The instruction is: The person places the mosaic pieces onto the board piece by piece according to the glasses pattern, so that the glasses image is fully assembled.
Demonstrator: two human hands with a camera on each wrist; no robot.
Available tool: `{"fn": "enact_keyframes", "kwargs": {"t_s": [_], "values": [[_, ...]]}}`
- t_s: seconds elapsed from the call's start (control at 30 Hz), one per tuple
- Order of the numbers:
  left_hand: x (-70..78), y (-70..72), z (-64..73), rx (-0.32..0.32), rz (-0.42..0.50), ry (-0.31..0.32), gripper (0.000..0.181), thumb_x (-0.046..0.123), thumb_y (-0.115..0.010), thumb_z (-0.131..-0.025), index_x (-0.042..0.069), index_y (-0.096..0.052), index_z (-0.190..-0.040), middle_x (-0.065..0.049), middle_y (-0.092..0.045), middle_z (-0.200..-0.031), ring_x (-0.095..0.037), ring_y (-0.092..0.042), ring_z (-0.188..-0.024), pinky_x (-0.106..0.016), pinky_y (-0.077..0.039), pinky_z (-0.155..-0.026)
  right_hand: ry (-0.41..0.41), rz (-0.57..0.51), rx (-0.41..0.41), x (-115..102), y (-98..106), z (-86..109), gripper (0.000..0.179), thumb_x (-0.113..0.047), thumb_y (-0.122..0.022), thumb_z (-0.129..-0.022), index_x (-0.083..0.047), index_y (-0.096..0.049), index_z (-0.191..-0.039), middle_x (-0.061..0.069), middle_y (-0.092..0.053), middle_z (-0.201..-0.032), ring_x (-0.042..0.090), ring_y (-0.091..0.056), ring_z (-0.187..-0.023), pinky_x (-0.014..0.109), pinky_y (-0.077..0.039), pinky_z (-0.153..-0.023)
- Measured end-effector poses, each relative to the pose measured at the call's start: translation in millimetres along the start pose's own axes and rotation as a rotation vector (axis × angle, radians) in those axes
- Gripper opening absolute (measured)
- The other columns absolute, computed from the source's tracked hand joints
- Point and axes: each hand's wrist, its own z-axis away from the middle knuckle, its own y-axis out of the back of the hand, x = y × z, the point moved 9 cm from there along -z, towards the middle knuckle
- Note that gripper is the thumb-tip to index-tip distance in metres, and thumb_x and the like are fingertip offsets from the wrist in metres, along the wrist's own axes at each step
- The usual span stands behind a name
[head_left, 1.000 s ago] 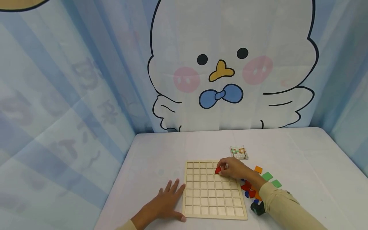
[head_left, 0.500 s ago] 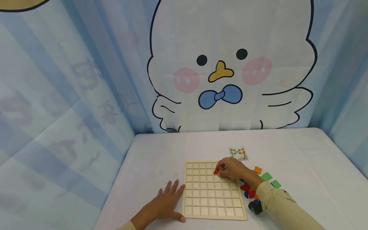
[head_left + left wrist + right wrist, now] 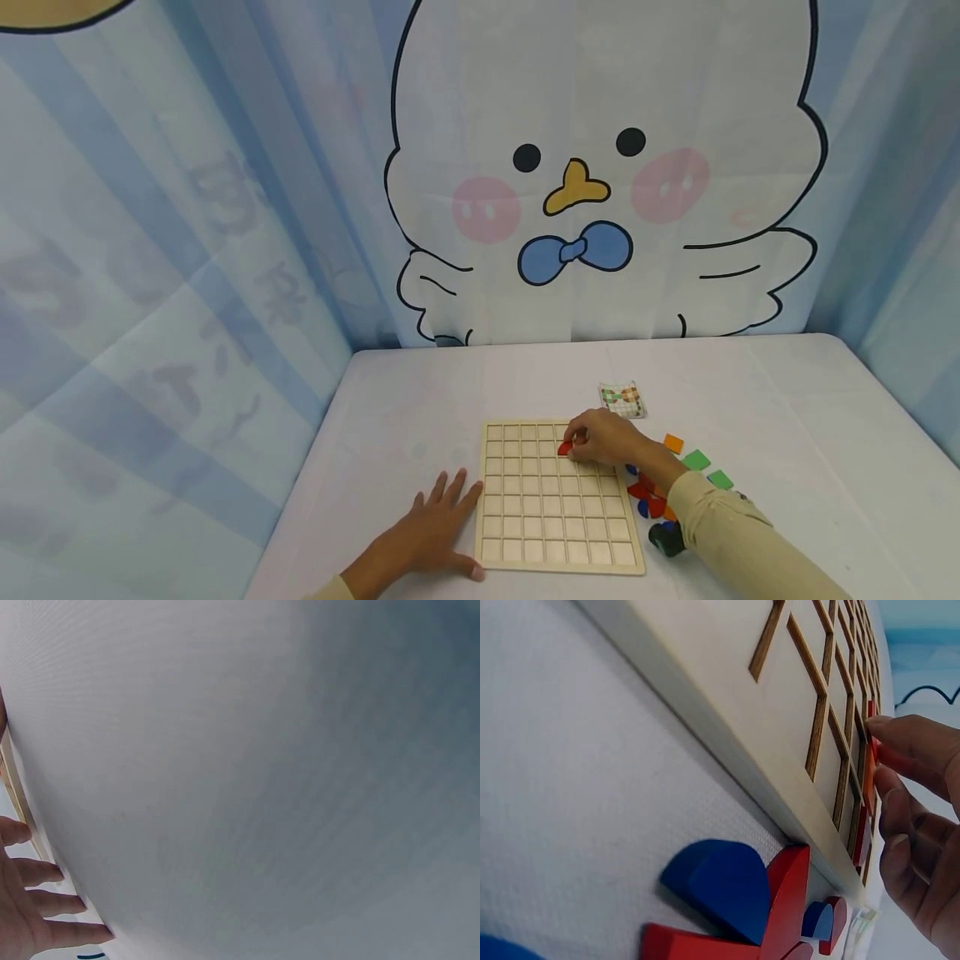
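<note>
A pale wooden grid board (image 3: 555, 505) lies on the white table. My left hand (image 3: 429, 530) rests palm down with fingers spread, its index fingertip and thumb right at the board's left edge. Over the board's upper right part, my right hand (image 3: 606, 437) pinches a small red block (image 3: 565, 448) between thumb and fingers at a grid cell. In the right wrist view, the thumb and fingers (image 3: 885, 729) close on red at the grid, and a darker red block (image 3: 862, 837) sits in a nearby cell. My right hand hides part of the board's upper right in the head view.
Beside the board's right edge lie loose blocks: red ones (image 3: 657, 507), a blue one (image 3: 718, 885), green ones (image 3: 697, 460) and an orange one (image 3: 673, 443). A small patterned card (image 3: 622, 400) lies behind the board. A dark object (image 3: 666, 539) is near my right sleeve.
My right hand has shifted very slightly left with the red block, then held still at the same cell. The left hand stays in place.
</note>
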Motion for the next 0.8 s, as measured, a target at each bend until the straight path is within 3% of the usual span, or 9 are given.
{"fn": "enact_keyframes", "kwargs": {"t_s": [0.2, 0.47, 0.57, 0.8], "values": [[1.3, 1.0, 1.3, 0.001, -0.003, 0.003, 0.118, 0.075, -0.073, -0.068, 0.020, -0.026, -0.160, -0.020, -0.016, -0.167, -0.050, -0.017, -0.151, -0.074, -0.030, -0.108, 0.017, -0.053, -0.013, 4, -2, -0.5, 0.025, -0.022, -0.079, -0.086, -0.011, -0.073, -0.108, -0.011, -0.061, -0.078, 0.003, -0.051, -0.064, 0.023, -0.045, -0.060], [0.1, 0.4, -0.6, -0.002, -0.013, 0.009, 0.117, 0.076, -0.073, -0.068, 0.020, -0.027, -0.160, -0.019, -0.017, -0.167, -0.050, -0.017, -0.151, -0.074, -0.030, -0.108, 0.072, -0.210, -0.010, 15, 9, 10.6, 0.030, -0.023, -0.070, -0.095, -0.003, -0.069, -0.118, -0.002, -0.067, -0.093, 0.003, -0.053, -0.066, 0.024, -0.049, -0.061], [-0.2, 0.1, -0.9, -0.005, -0.013, 0.011, 0.117, 0.075, -0.074, -0.068, 0.021, -0.027, -0.160, -0.019, -0.017, -0.167, -0.049, -0.017, -0.151, -0.074, -0.031, -0.108, 0.043, -0.261, 0.003, 27, 16, 17.8, 0.029, -0.020, -0.068, -0.097, -0.001, -0.069, -0.118, 0.002, -0.066, -0.094, 0.006, -0.053, -0.061, 0.025, -0.051, -0.057], [0.1, 0.5, -1.2, -0.003, -0.008, 0.003, 0.118, 0.076, -0.074, -0.067, 0.020, -0.027, -0.160, -0.019, -0.017, -0.167, -0.050, -0.017, -0.151, -0.074, -0.031, -0.107, -0.101, -0.218, 0.070, 69, 38, 39.8, 0.031, -0.026, -0.070, -0.095, -0.005, -0.070, -0.118, 0.001, -0.063, -0.092, 0.010, -0.054, -0.066, 0.023, -0.051, -0.060]]}}
